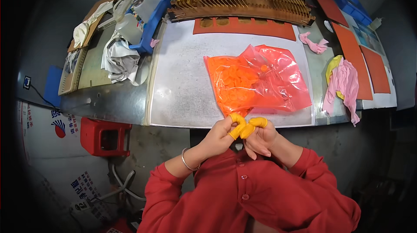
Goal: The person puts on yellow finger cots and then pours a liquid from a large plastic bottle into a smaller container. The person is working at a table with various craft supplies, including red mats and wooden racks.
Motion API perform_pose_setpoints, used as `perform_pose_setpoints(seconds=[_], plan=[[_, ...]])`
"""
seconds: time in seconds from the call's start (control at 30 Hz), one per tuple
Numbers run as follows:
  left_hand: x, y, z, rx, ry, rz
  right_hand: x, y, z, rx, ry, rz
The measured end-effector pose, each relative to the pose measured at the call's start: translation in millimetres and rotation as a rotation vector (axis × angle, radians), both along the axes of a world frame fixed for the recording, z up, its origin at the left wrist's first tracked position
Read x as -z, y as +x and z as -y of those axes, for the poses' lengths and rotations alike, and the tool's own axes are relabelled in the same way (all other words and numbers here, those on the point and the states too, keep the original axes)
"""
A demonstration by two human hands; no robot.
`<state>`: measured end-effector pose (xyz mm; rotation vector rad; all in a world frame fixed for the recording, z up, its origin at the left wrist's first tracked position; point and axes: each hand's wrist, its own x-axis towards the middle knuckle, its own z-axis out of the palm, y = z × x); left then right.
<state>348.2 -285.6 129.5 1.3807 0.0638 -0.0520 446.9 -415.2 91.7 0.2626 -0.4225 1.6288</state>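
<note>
Just in front of the table's near edge, my two hands meet, with yellow finger cots on their thumbs and forefingers. My left hand (220,136) is closed in a pinch, its covered fingertips pressed against a yellow finger cot (247,131) at the right fingertips. My right hand (264,137) has its covered fingers bent together, while the other fingers reach downward. Whatever may lie between the right fingertips is hidden. Right beyond the hands, a clear pinkish plastic bag (284,81) lies on the table, its left part full of small round orange rubber pieces (234,81).
A slotted brown rack (243,1) with gold strips stands at the back. At left are a blue tray (152,22) with bottles and a crumpled grey cloth (120,59). Pink and yellow cloths (343,81) hang over the right edge. A red stool (104,137) stands below left.
</note>
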Motion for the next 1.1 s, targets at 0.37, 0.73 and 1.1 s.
perform_pose_setpoints(seconds=[0.37,0.73,1.1], plan=[[-2,-18,-15,-0.009,0.055,-0.03,-1,2,-6,-0.056,-0.145,0.214],[0,-31,-18,-0.105,0.516,0.037,3,2,-7,-0.085,-0.248,0.406],[-2,-9,-23,-0.057,0.315,-0.077,-11,-3,-2,-0.119,-0.187,0.306]])
